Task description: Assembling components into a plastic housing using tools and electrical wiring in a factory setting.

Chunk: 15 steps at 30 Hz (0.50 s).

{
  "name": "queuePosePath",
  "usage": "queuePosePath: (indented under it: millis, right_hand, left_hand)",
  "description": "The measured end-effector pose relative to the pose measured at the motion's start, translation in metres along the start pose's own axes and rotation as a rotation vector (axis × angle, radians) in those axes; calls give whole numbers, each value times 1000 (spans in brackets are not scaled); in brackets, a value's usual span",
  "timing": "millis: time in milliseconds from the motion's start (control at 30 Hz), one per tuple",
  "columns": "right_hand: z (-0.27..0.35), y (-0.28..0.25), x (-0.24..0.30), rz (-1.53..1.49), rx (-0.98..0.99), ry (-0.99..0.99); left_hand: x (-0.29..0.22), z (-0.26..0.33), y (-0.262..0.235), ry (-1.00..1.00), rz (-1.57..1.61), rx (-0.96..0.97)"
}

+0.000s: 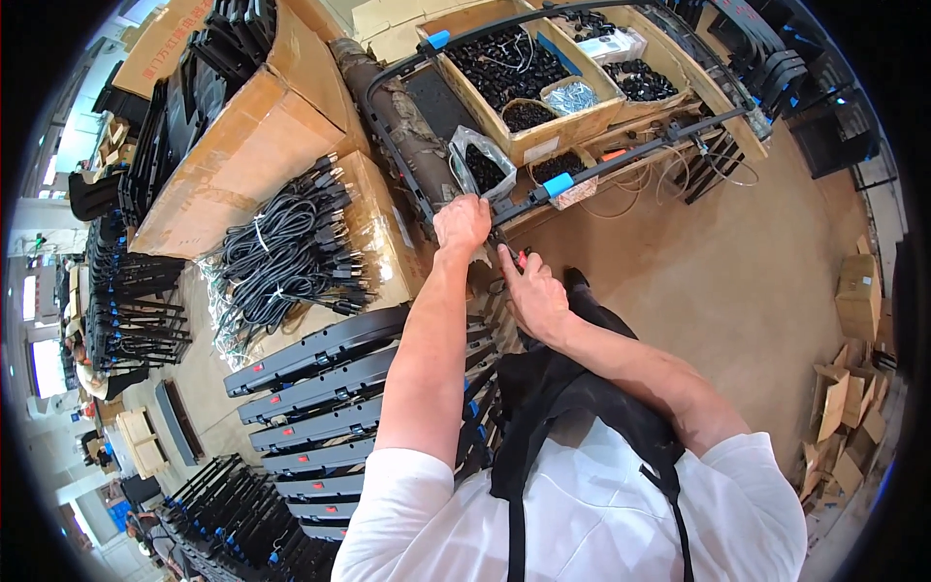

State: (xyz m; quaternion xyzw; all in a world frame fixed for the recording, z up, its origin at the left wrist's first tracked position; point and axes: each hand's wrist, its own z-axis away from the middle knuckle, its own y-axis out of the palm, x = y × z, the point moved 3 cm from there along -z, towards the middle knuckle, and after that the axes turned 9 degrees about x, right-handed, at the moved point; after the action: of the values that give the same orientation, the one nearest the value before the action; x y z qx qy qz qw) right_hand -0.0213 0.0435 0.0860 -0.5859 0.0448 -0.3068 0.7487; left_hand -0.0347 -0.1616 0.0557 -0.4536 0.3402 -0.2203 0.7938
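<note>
hands 2 [462, 225] | cable bundles 2 [281, 257] | stacked black panels about 7 [320, 388]

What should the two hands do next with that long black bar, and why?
Probably the right hand should press its small red-tipped tool into the joint of the long black metal frame bar. The left hand already grips that bar just beside the tool's tip, holding it firm, and the tip sits right below the bar, though I cannot tell whether it touches.
</note>
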Motion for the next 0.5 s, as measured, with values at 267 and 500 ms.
queuePosePath:
  millis: [267, 500]
  right_hand:
    - [-10, -13, -14, -282, 127, 28]
    - [-25, 37, -59, -1547, 489, -96]
  left_hand:
    - [10, -5, 3, -70, 28, -23]
    - [5, -2, 1, -78, 59, -48]
